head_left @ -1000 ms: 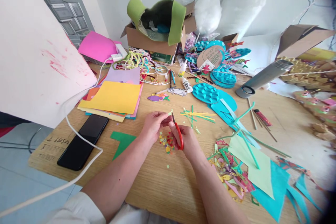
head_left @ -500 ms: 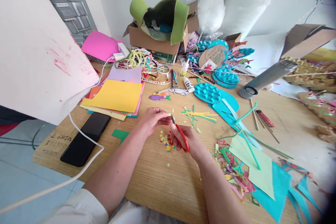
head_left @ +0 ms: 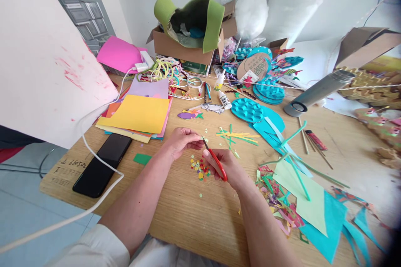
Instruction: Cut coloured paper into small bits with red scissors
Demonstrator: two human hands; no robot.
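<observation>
Red-handled scissors (head_left: 217, 164) are held in my right hand (head_left: 228, 165), their dark blades pointing up and left. My left hand (head_left: 184, 142) pinches something tiny at its fingertips, apparently a bit of light green paper, right by the scissor tips. Beneath and between the hands lies a pile of small round paper dots (head_left: 199, 168) in yellow, red and green. Thin green and yellow paper strips (head_left: 238, 135) are crossed on the table to the right. A green paper piece (head_left: 142, 159) rests beside my left forearm.
A black phone (head_left: 102, 166) and stacked coloured sheets (head_left: 138, 112) are at left, with a white cable (head_left: 106, 167) crossing. Glue bottles (head_left: 224, 100), a paper fish (head_left: 187, 114) and blue textured ovals (head_left: 247, 110) stand farther back. Paper scraps (head_left: 277, 204) and a steel flask (head_left: 319, 94) are at right.
The scissor tips have shifted slightly left, toward my left fingertips. The pale piece there shows less than before. My left forearm has moved slightly left.
</observation>
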